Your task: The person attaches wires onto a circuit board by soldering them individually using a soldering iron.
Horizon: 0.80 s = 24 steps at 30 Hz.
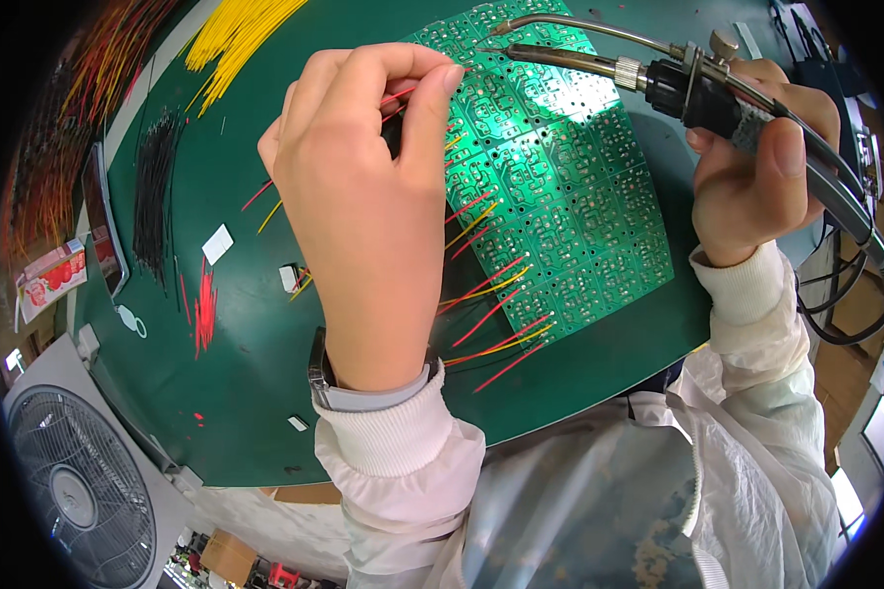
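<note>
A green circuit board panel [560, 187] lies on the table, with red, yellow and black wires sticking out along its left edge. Over its upper left part, my left hand [363, 167] pinches a thin red wire [399, 96] between thumb and forefinger; the wire's tip is hidden by the fingers. My right hand [761, 167] grips a soldering iron [648, 79] with a thin metal feed tube clamped alongside. The iron's tip points left, above the board's upper edge, close to my left fingertips. Whether the tip touches the board I cannot tell.
Bundles of yellow wires [241, 39], black wires [155, 196] and short red wires [204, 309] lie on the green table [255, 412] at left. Small white pieces [218, 243] sit nearby. A fan [74, 491] stands lower left. The iron's cables [855, 265] hang at right.
</note>
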Tool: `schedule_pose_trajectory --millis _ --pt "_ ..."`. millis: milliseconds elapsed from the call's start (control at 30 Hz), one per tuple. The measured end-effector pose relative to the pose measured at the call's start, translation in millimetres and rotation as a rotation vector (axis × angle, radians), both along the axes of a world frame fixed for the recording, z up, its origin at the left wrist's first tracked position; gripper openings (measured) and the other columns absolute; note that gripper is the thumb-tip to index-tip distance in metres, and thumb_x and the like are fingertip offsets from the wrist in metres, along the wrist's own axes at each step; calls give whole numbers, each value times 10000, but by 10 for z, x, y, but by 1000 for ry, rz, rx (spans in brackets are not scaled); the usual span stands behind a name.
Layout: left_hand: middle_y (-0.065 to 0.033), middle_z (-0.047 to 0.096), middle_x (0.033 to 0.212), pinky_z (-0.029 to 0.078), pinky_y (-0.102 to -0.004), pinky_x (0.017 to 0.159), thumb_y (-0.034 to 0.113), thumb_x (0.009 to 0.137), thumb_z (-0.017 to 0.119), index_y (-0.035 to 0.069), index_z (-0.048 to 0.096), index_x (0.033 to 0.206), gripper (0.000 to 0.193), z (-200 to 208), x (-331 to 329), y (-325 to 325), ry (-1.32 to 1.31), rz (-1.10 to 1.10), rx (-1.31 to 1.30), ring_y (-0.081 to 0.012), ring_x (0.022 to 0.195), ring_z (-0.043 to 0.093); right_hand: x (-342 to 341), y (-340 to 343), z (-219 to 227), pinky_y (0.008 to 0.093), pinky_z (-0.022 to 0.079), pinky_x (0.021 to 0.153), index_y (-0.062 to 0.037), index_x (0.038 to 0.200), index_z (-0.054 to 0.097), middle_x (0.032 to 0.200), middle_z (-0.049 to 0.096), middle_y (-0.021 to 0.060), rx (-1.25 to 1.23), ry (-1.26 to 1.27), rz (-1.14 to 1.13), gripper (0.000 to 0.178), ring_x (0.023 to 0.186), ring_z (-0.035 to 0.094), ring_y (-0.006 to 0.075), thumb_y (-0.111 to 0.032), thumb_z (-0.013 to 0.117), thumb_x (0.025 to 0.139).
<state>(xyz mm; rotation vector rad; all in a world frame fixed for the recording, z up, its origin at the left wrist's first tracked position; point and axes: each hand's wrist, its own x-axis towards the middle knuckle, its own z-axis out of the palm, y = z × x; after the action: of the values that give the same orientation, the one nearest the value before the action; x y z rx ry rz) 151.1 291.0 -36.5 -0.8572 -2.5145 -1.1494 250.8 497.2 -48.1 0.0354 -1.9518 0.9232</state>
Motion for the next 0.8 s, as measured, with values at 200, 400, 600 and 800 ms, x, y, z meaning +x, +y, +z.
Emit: schedule_pose_trajectory --millis 200,400,600,800 --pt "-47 637 848 485 -255 725 99 870 706 7 679 906 103 12 11 4 6 -4 -60 -135 748 599 20 39 24 271 441 486 72 965 524 844 601 253 -222 -23 307 296 501 523 195 -210 475 888" --pt "-50 631 847 486 -257 724 100 873 702 11 678 910 100 19 12 2 23 -8 -85 -141 753 606 26 19 35 268 432 478 82 992 535 819 594 260 -207 -38 299 322 495 520 192 -217 473 890" --pt "-54 630 844 487 -262 719 97 874 699 13 675 911 95 11 0 -1 39 -18 -85 -145 752 607 3 25 40 269 438 473 85 999 540 828 595 256 -206 -41 337 337 496 526 194 -228 478 892" --pt "-57 629 842 488 -262 719 95 874 698 9 674 910 96 16 4 -8 35 -18 -96 -147 749 605 32 -20 56 261 444 467 81 993 539 819 591 249 -232 -75 277 329 511 538 194 -227 474 898"
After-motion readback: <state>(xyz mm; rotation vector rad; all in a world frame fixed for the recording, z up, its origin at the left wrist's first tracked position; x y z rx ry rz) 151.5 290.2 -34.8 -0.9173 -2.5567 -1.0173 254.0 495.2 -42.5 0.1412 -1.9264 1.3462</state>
